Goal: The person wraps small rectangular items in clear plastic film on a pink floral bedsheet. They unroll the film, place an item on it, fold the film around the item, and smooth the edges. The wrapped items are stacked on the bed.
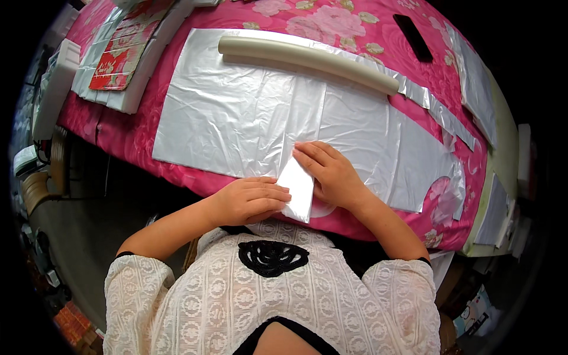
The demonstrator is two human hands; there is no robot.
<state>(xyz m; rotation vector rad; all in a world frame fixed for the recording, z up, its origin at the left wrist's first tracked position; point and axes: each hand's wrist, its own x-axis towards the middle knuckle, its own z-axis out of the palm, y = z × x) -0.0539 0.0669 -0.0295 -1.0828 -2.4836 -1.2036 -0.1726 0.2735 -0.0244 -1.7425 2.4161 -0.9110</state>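
Close quarters at the near edge: the folded silvery piece (300, 192) takes centre stage

Here we are, looking straight down, and both hands are on it! The left hand (254, 198) lies flat and open, its straight fingers laid together over the piece's left side. Across from it, the right hand (332, 174) curves along the far right side, fingertips at the upper end — whether it pinches or merely presses, we cannot tell.

And where's our folded silvery piece? Right between the two, on the near margin of a broad silver sheet (231, 106), its lower end reaching over the pink floral cloth (127, 139) that covers the worktop (378, 29).

Farther out we've got a long pale roll (307, 61) lying across the sheet's far part, with a crinkled silver strip (441, 112) trailing off beyond its right end. Up at the far right — a black phone (412, 37), flat on the cloth, and more silvery sheeting (473, 83) beyond it, by the right-hand edge. Over on the far left we spot a red patterned packet (121, 68) sitting on stacked white slabs (135, 94).
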